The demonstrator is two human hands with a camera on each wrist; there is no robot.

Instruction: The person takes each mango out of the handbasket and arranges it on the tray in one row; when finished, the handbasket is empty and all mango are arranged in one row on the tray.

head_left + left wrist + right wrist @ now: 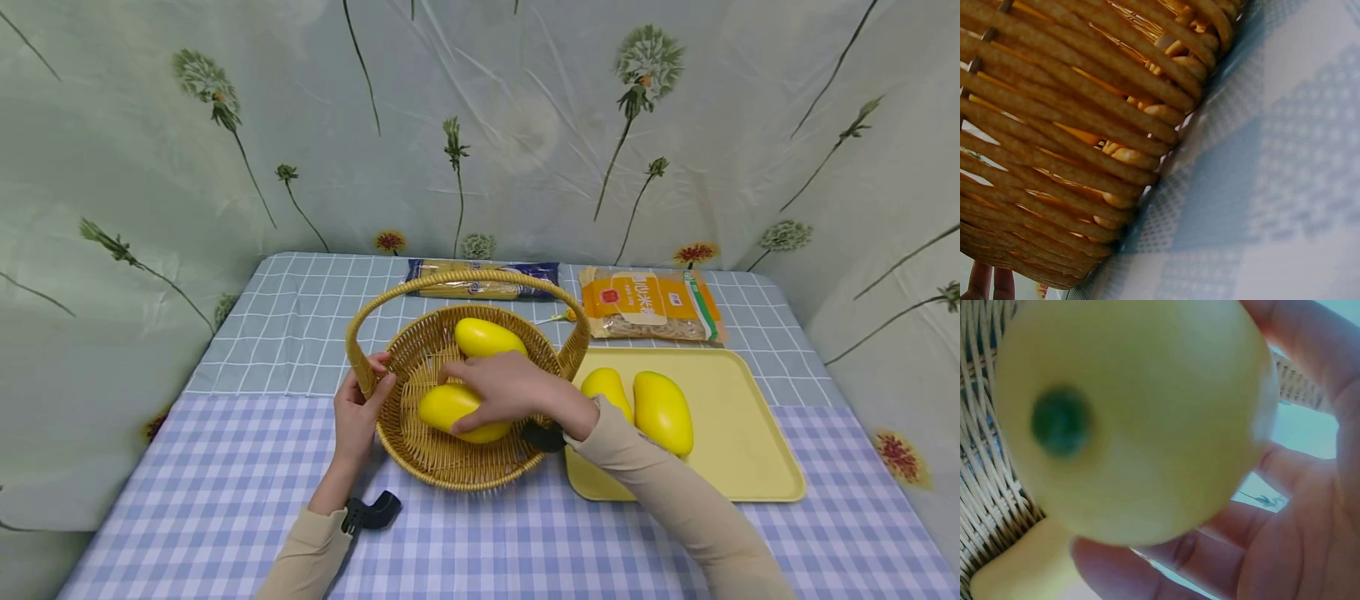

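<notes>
Inside the wicker basket (pixel 427 478) my right hand (pixel 510 385) grips a yellow mango (pixel 442 407), thumb on its near side and fingers over the far side. The right wrist view shows this mango (pixel 1147 425) up close, with a dark green spot on its end. A second mango (pixel 487 337) lies in the basket behind the hand. My left hand (pixel 358 410) holds the basket's left rim beside the foot of the arched handle (pixel 465 277). In the left wrist view the woven wall (pixel 1066 125) fills much of the picture, and two fingertips show below it.
Right of the basket, a yellow tray (pixel 742 433) bears two more mangoes (pixel 663 413). A pack of noodles (pixel 651 305) in an orange bag lies behind the tray. Behind the basket lies a blue-ended pack of spaghetti (pixel 480 280). Checked cloth (pixel 187 500) covers the table.
</notes>
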